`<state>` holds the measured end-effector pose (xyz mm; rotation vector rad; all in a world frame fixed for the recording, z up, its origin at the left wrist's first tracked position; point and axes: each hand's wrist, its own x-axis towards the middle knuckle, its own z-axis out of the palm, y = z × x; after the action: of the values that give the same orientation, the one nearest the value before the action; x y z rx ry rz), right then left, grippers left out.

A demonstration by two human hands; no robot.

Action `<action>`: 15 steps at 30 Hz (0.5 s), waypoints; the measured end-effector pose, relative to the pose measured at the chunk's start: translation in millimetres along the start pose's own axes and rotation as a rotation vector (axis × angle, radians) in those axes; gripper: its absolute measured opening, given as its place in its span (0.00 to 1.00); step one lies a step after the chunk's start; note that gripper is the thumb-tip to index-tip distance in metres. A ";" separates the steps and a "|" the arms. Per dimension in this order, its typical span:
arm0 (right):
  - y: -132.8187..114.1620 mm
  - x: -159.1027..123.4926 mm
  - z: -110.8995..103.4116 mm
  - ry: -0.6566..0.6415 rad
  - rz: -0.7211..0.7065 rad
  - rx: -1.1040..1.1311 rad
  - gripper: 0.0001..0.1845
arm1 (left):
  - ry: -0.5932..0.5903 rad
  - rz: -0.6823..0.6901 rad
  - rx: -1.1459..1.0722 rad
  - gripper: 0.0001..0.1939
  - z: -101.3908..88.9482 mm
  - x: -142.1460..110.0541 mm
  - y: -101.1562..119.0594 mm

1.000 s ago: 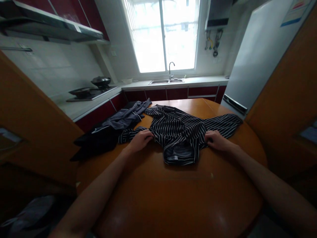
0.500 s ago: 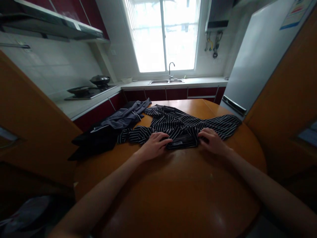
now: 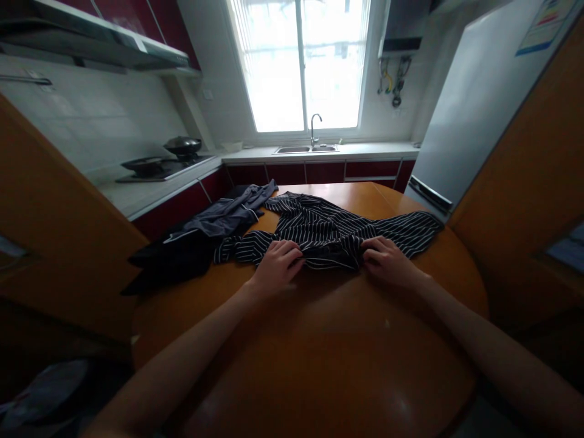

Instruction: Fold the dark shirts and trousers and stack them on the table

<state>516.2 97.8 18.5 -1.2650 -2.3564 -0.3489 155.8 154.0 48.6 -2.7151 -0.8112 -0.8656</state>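
A black shirt with thin white stripes lies spread on a round orange-brown wooden table. My left hand grips the shirt's near folded edge on the left, fingers curled into the cloth. A little to the right, my right hand pinches the same edge. The near part of the shirt is tucked under, out of sight. A dark grey garment with white piping lies crumpled at the table's far left, touching the striped sleeve.
Behind the table runs a kitchen counter with a sink and tap under a bright window. A hob with pans stands at the left. A white fridge rises at the right. Wooden panels flank both sides.
The collar part that hung toward me has been folded back under the shirt. Both hands moved closer together and slightly away from me along the near edge.
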 end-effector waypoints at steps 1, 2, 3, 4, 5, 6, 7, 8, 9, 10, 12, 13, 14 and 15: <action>-2.0 -1.3 -1.6 0.011 -0.017 0.039 0.12 | 0.032 -0.018 -0.026 0.06 -3.3 -0.1 1.6; -5.9 -2.2 -2.2 0.016 -0.039 0.073 0.17 | 0.056 -0.028 -0.049 0.06 -5.8 -0.3 3.4; -11.7 -2.5 -1.6 0.016 -0.063 0.097 0.23 | 0.073 -0.031 -0.068 0.06 -7.3 -0.7 5.2; -19.1 -2.2 0.0 0.010 -0.088 0.112 0.28 | 0.082 -0.032 -0.083 0.06 -7.7 -1.0 7.1; -27.6 -1.3 2.6 0.004 -0.108 0.119 0.31 | 0.087 -0.032 -0.094 0.07 -7.1 -1.4 8.9; -36.6 0.1 5.8 0.004 -0.115 0.118 0.33 | 0.090 -0.036 -0.104 0.07 -5.7 -1.8 10.6; -45.2 1.6 9.6 0.013 -0.106 0.108 0.32 | 0.096 -0.044 -0.113 0.07 -3.8 -2.3 12.0; -52.6 3.2 13.4 0.028 -0.085 0.092 0.29 | 0.107 -0.053 -0.123 0.07 -1.8 -2.8 13.2; -58.2 4.6 17.0 0.052 -0.055 0.072 0.24 | 0.123 -0.058 -0.134 0.06 -0.1 -3.2 14.0; -61.4 5.7 20.0 0.083 -0.026 0.052 0.17 | 0.141 -0.054 -0.143 0.06 1.0 -3.5 14.4; -60.7 6.9 22.6 0.153 0.011 0.031 0.08 | 0.176 -0.028 -0.145 0.07 -0.3 -3.2 13.5; -57.4 6.8 21.8 0.190 0.016 0.033 0.07 | 0.189 -0.012 -0.138 0.07 -3.3 -2.4 12.4; -52.9 6.4 19.4 0.230 0.016 0.040 0.08 | 0.191 0.005 -0.126 0.08 -8.0 -1.1 11.1; -48.0 5.4 15.6 0.271 0.018 0.052 0.08 | 0.181 0.024 -0.111 0.09 -14.4 0.7 9.7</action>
<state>469.5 81.8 7.0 -1.1363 -2.1107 -0.4230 154.7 141.6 60.8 -2.6826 -0.7118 -1.1629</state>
